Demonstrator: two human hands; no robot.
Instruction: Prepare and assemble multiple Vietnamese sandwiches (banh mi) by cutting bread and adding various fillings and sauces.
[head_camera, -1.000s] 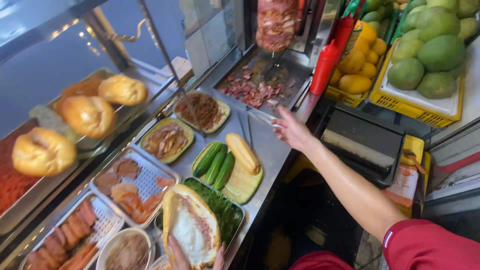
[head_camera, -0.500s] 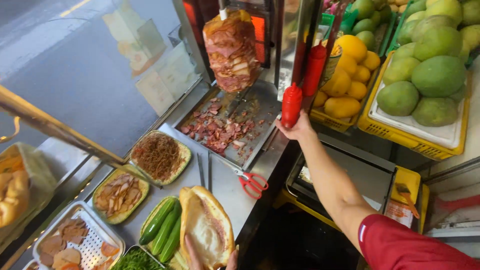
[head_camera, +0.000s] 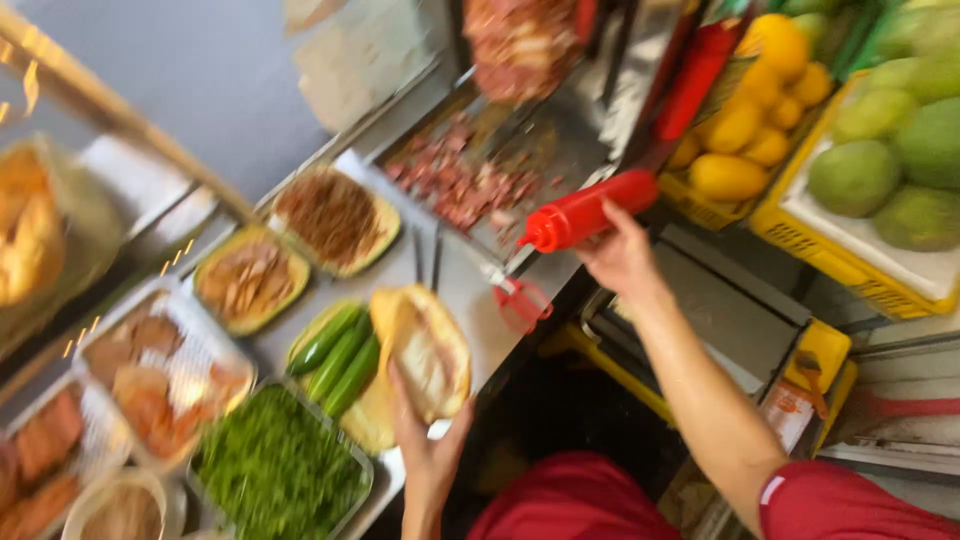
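Right hand (head_camera: 622, 258) reaches forward on a long, nearly straight bare arm that runs up from a red sleeve (head_camera: 850, 505) at the lower right, and its fingers are wrapped around the body of a red squeeze bottle (head_camera: 588, 211). That bottle lies almost level in the grip, tilted slightly down, with its nozzle pointing left toward the steel counter (head_camera: 462, 290) and its base hidden under the palm. Left hand (head_camera: 428, 445) comes up from the bottom edge with the wrist bent back, palm up, fingers spread and cupped beneath a split bread roll (head_camera: 425, 350), which it holds open side up above the counter's near edge. Just left of the roll lie several whole green cucumbers (head_camera: 338, 355) side by side, and below them a metal tray of chopped green herbs (head_camera: 275, 465). Red-handled scissors (head_camera: 520, 300) rest on the counter between the two hands. Farther up, chopped meat (head_camera: 465, 180) is scattered on a steel pan beneath a hanging meat spit (head_camera: 520, 45). Oval dishes of fillings (head_camera: 335, 215) sit to the left, blurred by motion. To the right of the bottle, yellow crates (head_camera: 800, 235) hold yellow fruit (head_camera: 735, 150) and large green fruit (head_camera: 885, 170).
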